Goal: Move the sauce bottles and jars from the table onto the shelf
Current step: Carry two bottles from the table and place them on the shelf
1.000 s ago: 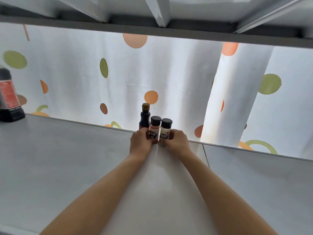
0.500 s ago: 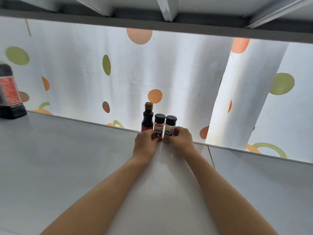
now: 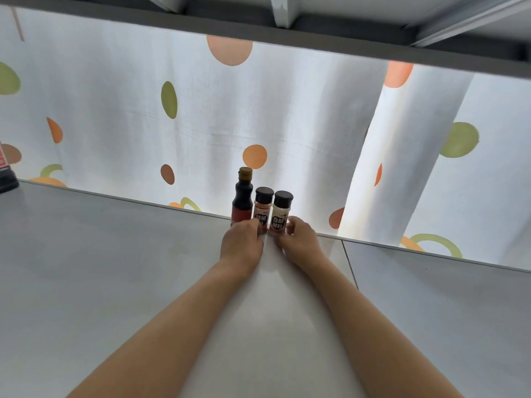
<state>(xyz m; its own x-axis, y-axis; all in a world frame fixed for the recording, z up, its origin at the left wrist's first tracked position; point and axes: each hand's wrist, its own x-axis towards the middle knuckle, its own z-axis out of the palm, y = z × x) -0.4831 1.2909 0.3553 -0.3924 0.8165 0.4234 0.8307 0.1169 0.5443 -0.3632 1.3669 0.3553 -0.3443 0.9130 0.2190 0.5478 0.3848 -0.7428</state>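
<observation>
Reaching deep across a pale grey shelf board [image 3: 115,254], a person stretches both bare arms toward its back edge at about twelve o'clock. Three containers stand upright there in a tight row, just beside one another: a slim dark sauce bottle with a tan cap and a red label [image 3: 242,198] at eleven o'clock of the hands, a small clear jar of orange-red powder with a black lid [image 3: 263,206] in the middle, and a small clear jar of pale powder with a black lid [image 3: 281,211] at one o'clock.

The left hand [image 3: 242,245] curls its fingers round the base of the orange-red jar, and the right hand [image 3: 298,239] wraps the base of the pale jar, so each grip is closed on its own jar. Holding them low probably keeps both steady while they are set snug against the bottle, saving room along the shelf.

Black label patches carry white Chinese characters: the pale jar reads 白胡椒粉, white pepper powder. The orange-red jar seems to read 辣椒, chilli, though fingers hide part of it. No brand name is legible.

A white curtain with orange, green and brown spots [image 3: 201,124] hangs behind. At nine o'clock, the corner of a large dark bottle with a red label [image 3: 7,179] stands on the same shelf. A grey shelf underside [image 3: 287,33] runs overhead.
</observation>
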